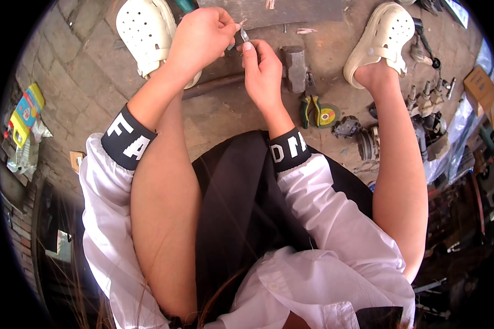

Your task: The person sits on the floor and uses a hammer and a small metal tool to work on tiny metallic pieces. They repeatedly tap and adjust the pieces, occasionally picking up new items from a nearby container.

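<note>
My left hand [202, 39] pinches a thin pinkish strand [242, 23] at the top centre. Just below it, my right hand [262, 70] grips a small shiny silver piece [245, 35], thumb on top; their fingertips nearly meet and partly hide what is held. Behind my left hand is a green object [185, 5], mostly hidden. A metal plate [307, 13] lies beyond both hands, with loose strands [306, 30] and a nail [285, 27] near its edge. A heavy hammer [295, 68] lies beside my right hand, above green-and-yellow pliers [305, 109] and a disc [328, 115].
My feet in white clogs [142, 30] flank the work area on the brick floor [66, 66]. Several metal parts [425, 101] lie at the right, with cardboard [486, 96] and plastic sheeting. A yellow package [27, 112] lies at the far left.
</note>
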Demonstrator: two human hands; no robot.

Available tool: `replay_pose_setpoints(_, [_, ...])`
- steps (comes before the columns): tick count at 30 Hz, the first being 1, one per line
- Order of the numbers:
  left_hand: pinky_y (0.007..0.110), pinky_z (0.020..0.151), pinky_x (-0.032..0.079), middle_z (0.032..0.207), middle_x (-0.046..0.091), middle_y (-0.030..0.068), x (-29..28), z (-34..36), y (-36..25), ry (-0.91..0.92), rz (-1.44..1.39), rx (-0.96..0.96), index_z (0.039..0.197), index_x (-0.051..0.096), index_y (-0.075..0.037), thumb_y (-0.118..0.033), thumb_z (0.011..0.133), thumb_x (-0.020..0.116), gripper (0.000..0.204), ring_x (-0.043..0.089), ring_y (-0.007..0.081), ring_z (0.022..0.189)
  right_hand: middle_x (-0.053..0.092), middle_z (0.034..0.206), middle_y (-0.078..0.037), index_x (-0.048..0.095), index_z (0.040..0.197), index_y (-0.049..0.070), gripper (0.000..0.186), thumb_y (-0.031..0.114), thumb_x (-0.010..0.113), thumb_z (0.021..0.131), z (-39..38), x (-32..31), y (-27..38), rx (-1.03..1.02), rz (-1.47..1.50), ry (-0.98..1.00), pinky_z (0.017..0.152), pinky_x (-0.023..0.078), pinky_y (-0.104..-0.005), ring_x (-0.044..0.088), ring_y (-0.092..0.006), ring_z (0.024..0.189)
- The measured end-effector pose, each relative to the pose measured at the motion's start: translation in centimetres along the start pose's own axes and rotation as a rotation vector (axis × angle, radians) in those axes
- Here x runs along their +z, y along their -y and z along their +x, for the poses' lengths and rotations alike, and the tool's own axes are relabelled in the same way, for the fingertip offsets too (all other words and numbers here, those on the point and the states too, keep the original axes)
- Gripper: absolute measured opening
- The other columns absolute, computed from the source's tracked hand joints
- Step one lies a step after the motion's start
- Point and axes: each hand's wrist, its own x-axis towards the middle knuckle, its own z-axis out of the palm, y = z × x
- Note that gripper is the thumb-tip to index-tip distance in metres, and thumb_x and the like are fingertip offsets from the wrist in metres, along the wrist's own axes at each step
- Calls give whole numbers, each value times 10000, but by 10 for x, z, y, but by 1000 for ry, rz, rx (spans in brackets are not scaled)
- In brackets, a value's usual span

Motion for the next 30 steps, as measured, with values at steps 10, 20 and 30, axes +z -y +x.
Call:
replay_pose_setpoints(10, [433, 597, 513, 639, 632, 186, -2, 4, -3, -185, 347, 153, 678, 683, -23, -266, 787, 709, 268, 653, 350, 631, 588, 650, -60, 656, 931, -16, 249, 218, 590, 981, 2, 0, 2, -1, 28, -17, 570, 439, -298, 496, -114, 582])
replay_pose_setpoints(20, [414, 571, 512, 575, 618, 170, -9, 8, -12, -97, 270, 52, 625, 671, -21, -275, 771, 709, 296, 652, 319, 572, 587, 646, -64, 663, 925, -15, 245, 216, 597, 978, 5, 3, 4, 1, 20, -56, 572, 442, -304, 496, -123, 577])
replay_pose_setpoints(30, [318, 508, 509, 528, 631, 100, -11, 12, -3, -8, 84, -8, 634, 677, -17, -232, 798, 709, 272, 635, 169, 488, 574, 624, -83, 669, 886, -23, 267, 217, 596, 977, 3, 13, 7, 52, 72, -98, 559, 435, -332, 500, -147, 562])
